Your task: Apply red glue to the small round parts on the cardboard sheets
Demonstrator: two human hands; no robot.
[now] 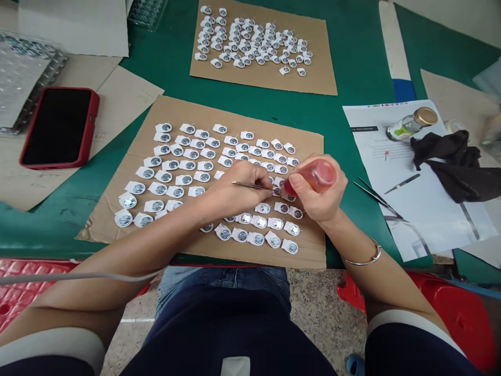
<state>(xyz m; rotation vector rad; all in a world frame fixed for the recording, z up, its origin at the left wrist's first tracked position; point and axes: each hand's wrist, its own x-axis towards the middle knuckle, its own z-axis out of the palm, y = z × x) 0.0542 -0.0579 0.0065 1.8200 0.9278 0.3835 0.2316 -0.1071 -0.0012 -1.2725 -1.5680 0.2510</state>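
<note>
My left hand (245, 185) is closed around a pair of metal tweezers (249, 185), whose tips point right at one of the small parts. In my right hand (323, 193) is a red squeeze bottle (315, 176), tilted with its nozzle end down toward the same spot. Both hands are over a brown cardboard sheet (313, 224) that carries many rows of small white parts with round silver discs (256, 239). The part between the tweezer tips and the nozzle is partly hidden by my fingers.
A second cardboard sheet (317, 81) with similar parts lies farther back. A red-cased phone (58, 128) rests at left. On the right, paper sheets (368, 141) hold a glass jar (410, 124), a black cloth (450, 162) and another pair of tweezers (378, 197).
</note>
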